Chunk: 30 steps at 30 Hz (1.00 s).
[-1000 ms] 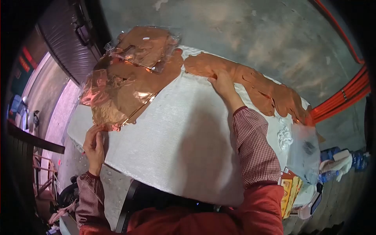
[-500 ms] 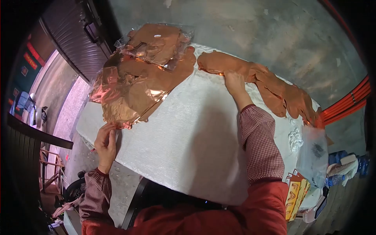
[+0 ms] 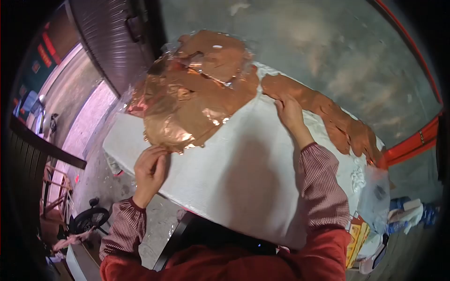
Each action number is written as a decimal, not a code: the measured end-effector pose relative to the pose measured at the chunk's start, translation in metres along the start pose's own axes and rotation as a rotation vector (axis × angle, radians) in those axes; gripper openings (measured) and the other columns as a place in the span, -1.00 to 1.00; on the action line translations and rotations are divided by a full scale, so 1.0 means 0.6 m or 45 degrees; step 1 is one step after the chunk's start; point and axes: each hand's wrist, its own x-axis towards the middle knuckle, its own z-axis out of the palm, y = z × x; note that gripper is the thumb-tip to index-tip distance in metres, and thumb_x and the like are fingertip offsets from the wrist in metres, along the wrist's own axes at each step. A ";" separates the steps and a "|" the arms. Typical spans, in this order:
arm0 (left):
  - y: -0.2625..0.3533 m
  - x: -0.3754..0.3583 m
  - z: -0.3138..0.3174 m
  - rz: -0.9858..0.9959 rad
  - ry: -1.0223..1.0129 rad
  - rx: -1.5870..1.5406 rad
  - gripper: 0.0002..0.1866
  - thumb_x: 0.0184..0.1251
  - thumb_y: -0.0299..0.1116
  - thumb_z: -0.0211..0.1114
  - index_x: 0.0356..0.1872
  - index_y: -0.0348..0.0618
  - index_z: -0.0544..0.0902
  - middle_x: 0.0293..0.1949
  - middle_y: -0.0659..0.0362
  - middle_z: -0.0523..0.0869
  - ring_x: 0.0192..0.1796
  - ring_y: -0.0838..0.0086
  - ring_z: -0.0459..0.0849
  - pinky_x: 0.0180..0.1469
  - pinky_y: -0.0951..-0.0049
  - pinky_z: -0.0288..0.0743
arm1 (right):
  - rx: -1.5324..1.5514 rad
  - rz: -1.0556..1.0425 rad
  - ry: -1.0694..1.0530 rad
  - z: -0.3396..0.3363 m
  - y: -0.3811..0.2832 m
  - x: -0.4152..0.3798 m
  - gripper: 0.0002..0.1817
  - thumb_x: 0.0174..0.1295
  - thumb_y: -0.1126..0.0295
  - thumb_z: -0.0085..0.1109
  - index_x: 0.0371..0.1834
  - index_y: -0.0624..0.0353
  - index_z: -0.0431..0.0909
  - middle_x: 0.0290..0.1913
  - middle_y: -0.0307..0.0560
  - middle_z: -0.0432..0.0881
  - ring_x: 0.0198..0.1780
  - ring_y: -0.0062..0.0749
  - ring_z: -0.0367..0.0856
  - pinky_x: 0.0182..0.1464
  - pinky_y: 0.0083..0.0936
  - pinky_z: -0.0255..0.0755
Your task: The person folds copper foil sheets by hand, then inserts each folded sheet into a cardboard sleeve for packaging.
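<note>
Copper-coloured foil pieces (image 3: 173,112), shiny and wrinkled, lie in a spread pile on the left of a white padded table (image 3: 201,175). My left hand (image 3: 151,171) is closed at the pile's near corner, its fingertips pinching the foil edge. On top of the pile's far part rests a clear plastic packet (image 3: 220,55) of the same brown-copper pieces with a small white label. A long row of matte copper-coloured pieces (image 3: 323,108) runs along the far right edge. At that row's near edge, my right hand (image 3: 293,114) is closed with curled fingers; its fingertips are partly hidden.
To the right are white crumpled material (image 3: 358,175), a clear plastic bag (image 3: 376,187) and yellow boxes (image 3: 357,238). Orange tubes (image 3: 412,145) run at the far right. A dark door (image 3: 110,42) stands behind on the left, and a wheel (image 3: 91,220) is low on the left.
The view has shifted, so the table and foil appear farther right and slightly lower. Both hands keep about the same places at the foil edges.
</note>
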 end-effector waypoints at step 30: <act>0.000 -0.004 -0.008 0.093 -0.131 0.345 -0.67 0.17 -0.44 0.24 -0.01 -0.25 0.61 0.09 0.05 0.62 0.24 0.17 0.49 0.22 0.23 0.29 | 1.361 0.207 -0.364 0.153 -0.308 -0.053 -0.77 0.35 0.35 0.07 -0.32 0.34 0.56 -0.44 -0.18 0.61 -0.39 -0.63 0.57 -0.41 -0.60 0.43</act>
